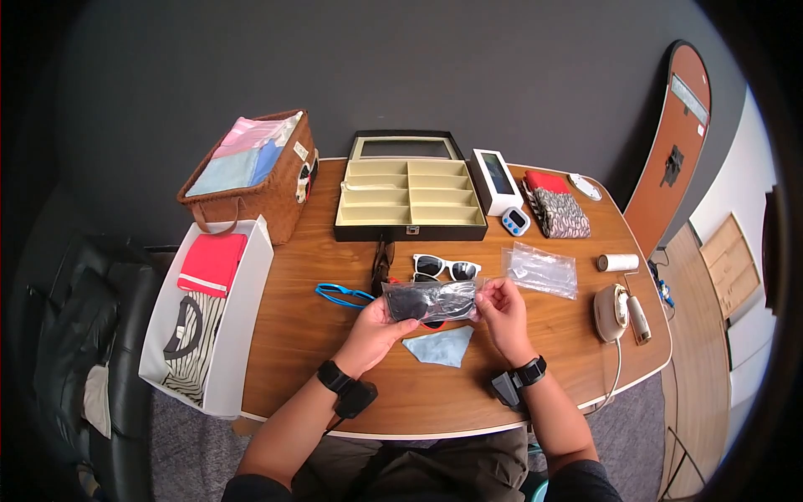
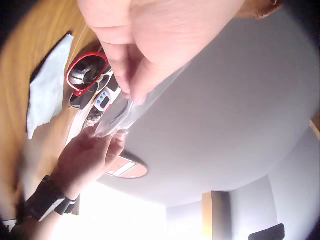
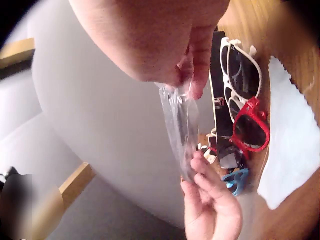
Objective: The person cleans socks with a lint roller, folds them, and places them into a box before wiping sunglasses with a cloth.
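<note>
A clear plastic bag with dark eyewear inside is held up over the table between both hands. My left hand pinches its left end, thumb in front. At the other end my right hand pinches the edge between thumb and fingers. Below the bag, red-framed sunglasses lie mostly hidden in the head view. White sunglasses sit just beyond it, and dark brown sunglasses and blue-framed glasses lie to the left. A pale blue cloth is spread nearer my body.
An open compartment case stands at the back. More clear bags lie to the right, near a blue-and-white timer. A white bin and a brown basket hold folded fabric on the left. A garment steamer stands far right.
</note>
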{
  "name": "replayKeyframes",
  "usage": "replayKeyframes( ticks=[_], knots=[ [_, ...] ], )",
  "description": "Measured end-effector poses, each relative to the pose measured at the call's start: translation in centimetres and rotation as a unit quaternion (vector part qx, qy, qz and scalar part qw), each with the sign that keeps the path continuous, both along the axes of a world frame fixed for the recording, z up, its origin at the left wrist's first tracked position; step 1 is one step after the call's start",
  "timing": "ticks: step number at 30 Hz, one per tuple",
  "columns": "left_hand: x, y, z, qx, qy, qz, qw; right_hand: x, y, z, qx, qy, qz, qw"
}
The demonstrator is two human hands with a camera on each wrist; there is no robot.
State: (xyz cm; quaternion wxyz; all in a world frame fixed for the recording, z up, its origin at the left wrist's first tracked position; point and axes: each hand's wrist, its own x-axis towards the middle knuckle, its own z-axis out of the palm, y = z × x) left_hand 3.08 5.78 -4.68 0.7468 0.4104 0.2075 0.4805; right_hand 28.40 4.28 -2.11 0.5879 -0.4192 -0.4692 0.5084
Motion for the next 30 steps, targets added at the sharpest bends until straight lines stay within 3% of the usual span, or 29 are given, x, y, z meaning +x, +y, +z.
replayKeyframes(
  ticks=[2,5,11,14,18,19,20,25,27,29,30],
  knots=[
    [0.0,-0.3,0.8,0.008,-0.012,0.007,1.000,-0.3,-0.2,0.2,0.046,-0.113,-0.025,0.992],
    [-0.2,-0.1,0.7,0.022,-0.017,0.017,0.999,-0.3,-0.6,0.5,0.047,-0.134,0.017,0.990],
    [-0.3,0.0,0.3,-0.046,-0.074,0.004,0.996,-0.7,-1.1,1.2,0.106,-0.074,0.035,0.991],
    [-0.2,0.0,0.0,-0.043,-0.075,-0.015,0.996,0.5,-1.1,1.4,0.065,-0.080,0.102,0.989],
    [-0.2,0.0,-0.2,-0.024,-0.060,-0.030,0.997,0.1,-1.1,2.4,-0.009,-0.054,0.096,0.994],
    [-0.2,-0.1,-0.2,-0.024,-0.060,-0.031,0.997,0.1,-0.8,2.0,0.013,-0.140,0.078,0.987],
    [-0.1,-0.2,-0.1,-0.028,-0.045,-0.025,0.998,0.2,-0.6,1.6,0.034,-0.225,0.059,0.972],
    [0.0,-0.6,0.4,0.016,0.050,0.017,0.998,0.2,-0.5,0.7,0.054,-0.221,0.055,0.972],
    [-0.1,-0.6,0.6,0.085,0.166,0.044,0.981,-0.2,-0.7,1.0,0.064,-0.232,0.044,0.970],
    [0.1,-0.9,0.9,0.092,0.181,0.052,0.978,-0.6,-1.1,1.7,0.104,-0.339,0.005,0.935],
    [0.2,-1.0,0.9,0.100,0.195,0.060,0.974,-0.7,-1.2,1.7,0.104,-0.339,0.004,0.935]
  ],
)
